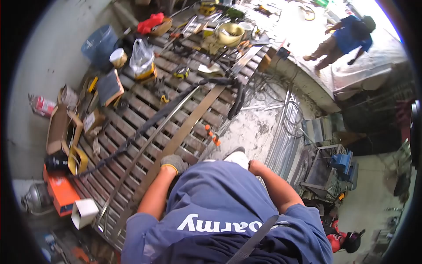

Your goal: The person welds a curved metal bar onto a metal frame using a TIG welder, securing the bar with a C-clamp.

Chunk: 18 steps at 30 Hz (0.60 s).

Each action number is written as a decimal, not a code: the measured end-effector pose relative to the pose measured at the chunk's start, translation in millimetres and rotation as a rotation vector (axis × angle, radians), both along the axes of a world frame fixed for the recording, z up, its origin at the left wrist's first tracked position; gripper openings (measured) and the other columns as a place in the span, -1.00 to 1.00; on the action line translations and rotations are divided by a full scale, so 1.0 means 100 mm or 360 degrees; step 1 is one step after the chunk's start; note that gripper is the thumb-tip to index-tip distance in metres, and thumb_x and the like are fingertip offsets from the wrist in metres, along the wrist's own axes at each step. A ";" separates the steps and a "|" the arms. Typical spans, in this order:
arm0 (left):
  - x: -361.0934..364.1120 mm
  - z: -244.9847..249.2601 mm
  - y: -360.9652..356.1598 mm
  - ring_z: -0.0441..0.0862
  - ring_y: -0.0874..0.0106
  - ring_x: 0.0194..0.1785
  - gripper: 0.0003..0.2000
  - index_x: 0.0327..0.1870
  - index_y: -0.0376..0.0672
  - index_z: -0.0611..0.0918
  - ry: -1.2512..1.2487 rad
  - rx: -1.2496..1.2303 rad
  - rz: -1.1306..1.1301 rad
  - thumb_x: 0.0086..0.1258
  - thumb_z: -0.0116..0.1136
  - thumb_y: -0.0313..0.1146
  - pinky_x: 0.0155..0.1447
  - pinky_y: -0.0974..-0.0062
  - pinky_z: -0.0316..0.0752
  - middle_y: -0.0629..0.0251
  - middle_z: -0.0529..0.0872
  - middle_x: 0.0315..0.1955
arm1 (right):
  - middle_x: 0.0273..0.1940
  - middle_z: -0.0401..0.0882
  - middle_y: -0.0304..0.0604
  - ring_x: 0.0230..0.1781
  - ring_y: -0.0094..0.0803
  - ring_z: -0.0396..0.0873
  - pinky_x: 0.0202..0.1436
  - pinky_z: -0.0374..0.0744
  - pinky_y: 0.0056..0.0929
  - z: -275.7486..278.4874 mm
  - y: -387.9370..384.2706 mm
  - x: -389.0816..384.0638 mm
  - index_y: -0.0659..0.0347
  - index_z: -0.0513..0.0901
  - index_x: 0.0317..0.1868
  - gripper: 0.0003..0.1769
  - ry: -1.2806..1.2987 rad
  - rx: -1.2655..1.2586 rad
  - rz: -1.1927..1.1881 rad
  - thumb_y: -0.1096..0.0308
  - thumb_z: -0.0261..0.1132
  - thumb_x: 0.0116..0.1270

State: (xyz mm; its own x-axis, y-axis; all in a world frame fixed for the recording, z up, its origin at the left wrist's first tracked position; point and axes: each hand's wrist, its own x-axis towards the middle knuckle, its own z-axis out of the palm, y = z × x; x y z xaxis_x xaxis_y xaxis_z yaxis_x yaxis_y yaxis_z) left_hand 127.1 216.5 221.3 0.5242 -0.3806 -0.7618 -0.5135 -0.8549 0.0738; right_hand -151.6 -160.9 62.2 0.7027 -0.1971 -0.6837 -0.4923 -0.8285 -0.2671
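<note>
My left hand (173, 163), in a grey glove, rests with curled fingers on a long flat rusty metal bar (193, 121). The bar lies diagonally across a slatted metal workbench (132, 112). A thin grey rod (145, 149) lies alongside the bar on its left. My right hand (238, 158), in a white glove, is at the bench's near right edge, close to orange-tipped clamps (212, 135). The fingers of that hand are hidden, so what it holds cannot be made out. My blue shirt fills the bottom of the view.
Clutter covers the bench: a plastic bag (141, 56), a yellow bowl (231, 33), a red cloth (150, 22), cardboard boxes (61, 127) and black cable. An orange machine (59, 189) sits at the lower left. Another person (347, 37) in blue stands far right. Metal grilles (285, 132) lean on the floor.
</note>
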 end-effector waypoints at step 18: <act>0.17 1.48 -0.67 0.79 0.04 -0.09 -0.81 -0.01 -0.31 0.76 -0.0633 -0.1767 0.0391 0.60 0.25 -0.35 0.07 0.17 0.65 -0.02 0.82 -0.14 | -0.01 0.80 0.32 0.08 0.23 0.77 0.17 0.72 0.05 0.49 -0.88 0.00 0.31 0.81 -0.05 -0.64 0.0287 -0.0031 -0.0104 0.29 0.30 0.23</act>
State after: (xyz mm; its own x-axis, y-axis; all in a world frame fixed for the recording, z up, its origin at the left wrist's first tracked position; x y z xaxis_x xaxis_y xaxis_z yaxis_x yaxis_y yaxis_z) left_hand 143.9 149.2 369.3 0.7985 -0.5833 0.1490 -0.4995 -0.5038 0.7048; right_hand -151.9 -248.4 110.9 0.5544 -0.2528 -0.7929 -0.5835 -0.7975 -0.1536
